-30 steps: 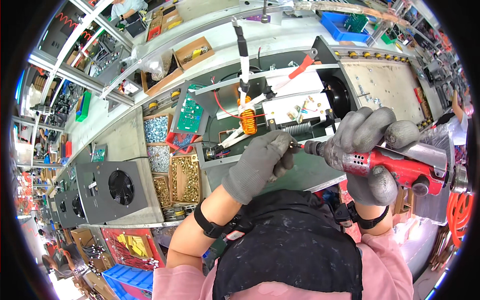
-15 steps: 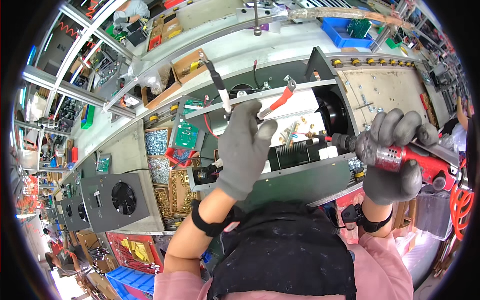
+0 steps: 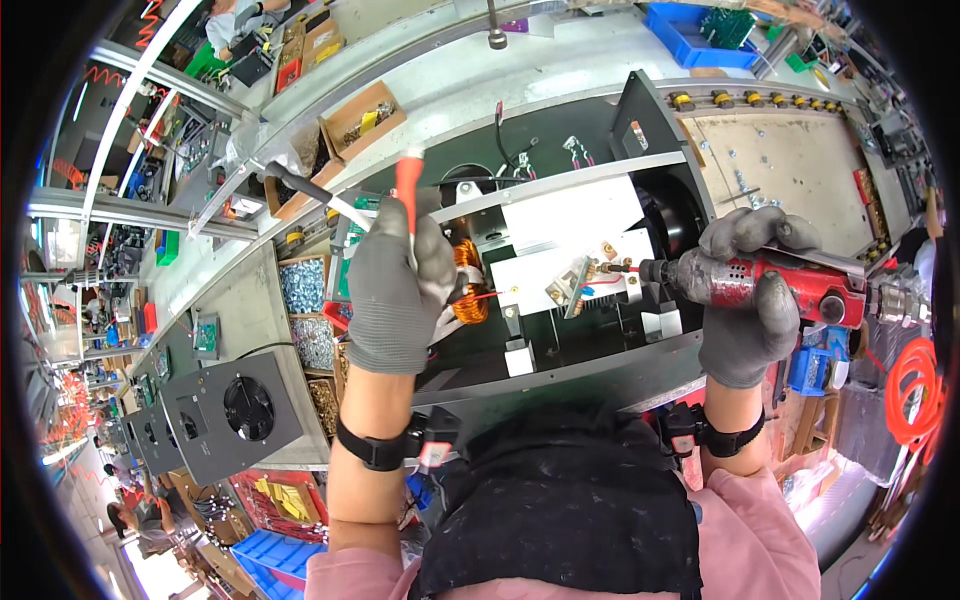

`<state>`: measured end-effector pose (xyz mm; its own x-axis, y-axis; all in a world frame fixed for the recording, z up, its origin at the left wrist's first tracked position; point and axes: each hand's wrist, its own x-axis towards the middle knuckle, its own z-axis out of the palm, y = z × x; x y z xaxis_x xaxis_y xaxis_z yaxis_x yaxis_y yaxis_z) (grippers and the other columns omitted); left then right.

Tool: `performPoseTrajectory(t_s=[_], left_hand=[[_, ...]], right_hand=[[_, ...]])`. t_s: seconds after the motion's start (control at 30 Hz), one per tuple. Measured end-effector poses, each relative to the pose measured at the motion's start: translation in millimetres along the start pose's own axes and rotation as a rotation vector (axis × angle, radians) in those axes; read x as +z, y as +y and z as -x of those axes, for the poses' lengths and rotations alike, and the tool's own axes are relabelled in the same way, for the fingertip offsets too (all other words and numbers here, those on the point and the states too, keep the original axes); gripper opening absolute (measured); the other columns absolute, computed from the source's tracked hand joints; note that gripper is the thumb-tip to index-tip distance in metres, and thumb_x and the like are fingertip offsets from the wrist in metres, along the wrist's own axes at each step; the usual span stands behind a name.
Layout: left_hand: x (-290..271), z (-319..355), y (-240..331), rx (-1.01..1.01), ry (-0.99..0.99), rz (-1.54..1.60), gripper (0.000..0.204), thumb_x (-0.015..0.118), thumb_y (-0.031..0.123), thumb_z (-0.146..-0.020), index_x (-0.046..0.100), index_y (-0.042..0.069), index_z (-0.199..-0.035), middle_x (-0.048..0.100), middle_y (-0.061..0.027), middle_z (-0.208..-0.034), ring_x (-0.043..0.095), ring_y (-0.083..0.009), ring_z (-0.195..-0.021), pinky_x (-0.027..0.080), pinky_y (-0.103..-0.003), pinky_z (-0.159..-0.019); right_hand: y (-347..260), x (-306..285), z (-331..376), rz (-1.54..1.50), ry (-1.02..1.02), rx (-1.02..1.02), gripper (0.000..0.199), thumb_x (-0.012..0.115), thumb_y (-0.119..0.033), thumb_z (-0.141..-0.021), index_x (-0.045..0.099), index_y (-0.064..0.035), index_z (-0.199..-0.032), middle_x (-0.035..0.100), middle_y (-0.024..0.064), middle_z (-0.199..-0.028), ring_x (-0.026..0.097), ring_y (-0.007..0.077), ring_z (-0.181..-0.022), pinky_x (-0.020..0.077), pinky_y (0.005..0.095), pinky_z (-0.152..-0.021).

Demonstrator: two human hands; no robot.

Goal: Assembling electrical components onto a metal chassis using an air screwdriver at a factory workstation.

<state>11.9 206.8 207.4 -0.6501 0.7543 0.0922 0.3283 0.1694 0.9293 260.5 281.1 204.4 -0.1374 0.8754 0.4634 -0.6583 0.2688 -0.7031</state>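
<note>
My left hand (image 3: 398, 290), in a grey glove, grips a red and a white cable (image 3: 405, 185) and holds them up over the open dark metal chassis (image 3: 590, 365). A copper coil (image 3: 468, 290) sits just right of that hand. My right hand (image 3: 745, 300), also gloved, is closed around a red powered screwdriver (image 3: 790, 283) lying level, its bit against a brass terminal (image 3: 605, 266) on the white plate (image 3: 570, 235) inside the chassis.
Compartment trays of screws (image 3: 305, 315) lie left of the chassis. Grey fan panels (image 3: 235, 410) stand at lower left. Cardboard boxes (image 3: 360, 120) sit behind, a blue bin (image 3: 700, 25) at the back right, an orange coiled hose (image 3: 910, 385) at the right edge. Another person works at far upper left.
My left hand has moved left and down with the cables. The screwdriver has swung in from the right, and its bit now meets the terminal on the white plate.
</note>
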Motion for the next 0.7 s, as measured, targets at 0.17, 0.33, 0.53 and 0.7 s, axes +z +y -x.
performPoseTrajectory(t_s=[0.17,0.33,0.53,0.7], left_hand=[[-6,-1,-4,0.204,-0.226,-0.390,0.030,0.053,0.032,-0.092,0.056,0.014,-0.115,0.059,-0.0072,-0.069,0.055,-0.0179,-0.057,0.046,-0.031,-0.058],[-7,-5,-1,0.430,-0.617,-0.763,0.026,0.061,0.033,-0.084,0.066,0.014,-0.101,0.065,-0.0092,-0.080,0.063,-0.0292,-0.071,0.048,-0.037,-0.063],[28,5,9,0.417,-0.892,-0.972,0.018,0.056,0.029,-0.087,0.064,0.014,-0.091,0.063,-0.0076,-0.079,0.064,-0.0289,-0.076,0.049,-0.041,-0.064],[33,5,0,0.383,-0.928,-0.909,0.019,0.055,0.029,-0.087,0.064,0.014,-0.095,0.064,-0.0093,-0.079,0.064,-0.0303,-0.076,0.049,-0.042,-0.065]], right_hand=[[16,-7,2,-0.053,0.016,0.049,0.038,0.062,-0.015,-0.079,0.051,-0.0098,-0.115,0.054,0.0131,-0.094,0.054,0.0256,-0.082,0.0502,0.0360,-0.060],[19,4,10,-0.042,0.090,0.160,0.043,0.063,-0.023,-0.077,0.050,-0.0093,-0.116,0.049,0.0091,-0.094,0.049,0.0231,-0.082,0.0429,0.0376,-0.074],[25,3,10,0.004,0.086,0.071,0.042,0.067,-0.017,-0.076,0.051,-0.0104,-0.114,0.054,0.0126,-0.093,0.054,0.0255,-0.080,0.0486,0.0374,-0.066],[26,0,12,0.014,0.065,0.039,0.042,0.068,-0.019,-0.076,0.051,-0.0096,-0.113,0.054,0.0121,-0.092,0.054,0.0249,-0.080,0.0477,0.0378,-0.069]])
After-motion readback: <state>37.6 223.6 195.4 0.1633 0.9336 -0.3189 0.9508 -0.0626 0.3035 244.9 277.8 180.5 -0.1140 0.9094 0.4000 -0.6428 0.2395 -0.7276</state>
